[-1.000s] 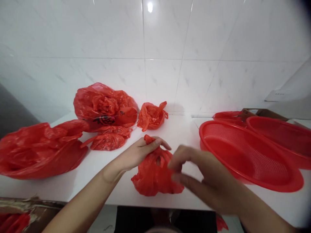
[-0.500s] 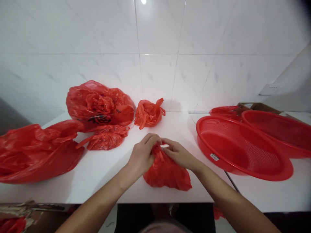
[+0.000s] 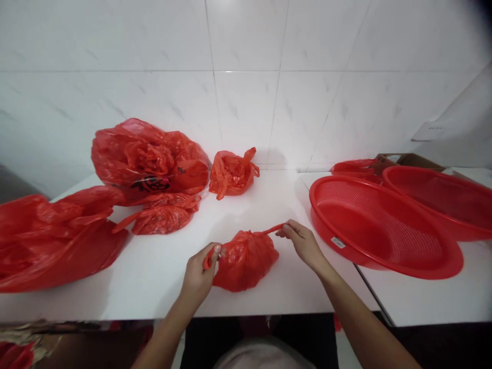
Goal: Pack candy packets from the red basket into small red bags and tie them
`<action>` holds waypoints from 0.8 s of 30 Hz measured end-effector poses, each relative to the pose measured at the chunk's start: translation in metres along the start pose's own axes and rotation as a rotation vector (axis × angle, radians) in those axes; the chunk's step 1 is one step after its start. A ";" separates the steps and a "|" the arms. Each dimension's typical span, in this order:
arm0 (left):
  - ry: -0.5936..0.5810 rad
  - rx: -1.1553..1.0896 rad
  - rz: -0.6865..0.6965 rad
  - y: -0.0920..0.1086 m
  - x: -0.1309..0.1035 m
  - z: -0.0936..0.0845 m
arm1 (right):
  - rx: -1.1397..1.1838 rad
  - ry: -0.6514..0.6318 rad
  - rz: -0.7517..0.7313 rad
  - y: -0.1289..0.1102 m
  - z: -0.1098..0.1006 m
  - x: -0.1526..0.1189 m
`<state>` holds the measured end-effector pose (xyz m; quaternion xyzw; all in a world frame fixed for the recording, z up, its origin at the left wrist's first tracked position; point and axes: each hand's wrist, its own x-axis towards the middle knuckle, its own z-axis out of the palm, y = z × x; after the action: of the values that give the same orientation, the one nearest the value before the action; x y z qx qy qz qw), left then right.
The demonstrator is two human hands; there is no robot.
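Two bare hands hold a small, filled red bag [image 3: 246, 264] between them, and it rests near the front edge of a white surface [image 3: 149, 282]. The left hand [image 3: 198, 274] has its grip closed around a looped end of the plastic; the right hand's [image 3: 303, 242] grip pinches a thin strip stretched out from the neck. Whether a knot sits there, I cannot tell.

That strip could tear where it meets the neck if the pull gets too hard, since the film looks thin. It might also slip from the right fingertips, which catch little of it, and an uneven tug could drag the bag toward the edge.

A dark seam [image 3: 371, 291] splits the surface on the right, beneath the rim of a perforated red basket [image 3: 357, 218]; a bag slid across might snag there. Farther left lie a large open red bag [image 3: 54, 246] and a smaller tied one [image 3: 163, 219]. Behind stand a bulky bag with black lettering [image 3: 148, 154] and a small handled bag [image 3: 232, 177], close to the wall [image 3: 246, 102] of white, grey-veined tiles.
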<state>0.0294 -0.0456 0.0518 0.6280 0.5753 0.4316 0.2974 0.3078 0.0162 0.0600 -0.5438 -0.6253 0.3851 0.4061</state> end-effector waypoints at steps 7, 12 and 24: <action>0.250 -0.002 -0.032 0.006 0.001 0.054 | -0.415 0.048 -0.126 -0.011 0.074 -0.010; 0.174 0.197 -0.063 -0.010 0.012 0.045 | -0.595 0.091 -0.105 0.007 0.082 -0.001; -0.025 0.614 -0.056 -0.037 0.043 0.049 | -0.856 0.005 0.027 0.035 0.071 0.024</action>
<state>0.0539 0.0082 0.0064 0.6776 0.6922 0.2216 0.1125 0.2527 0.0408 0.0033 -0.6724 -0.7205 0.0952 0.1402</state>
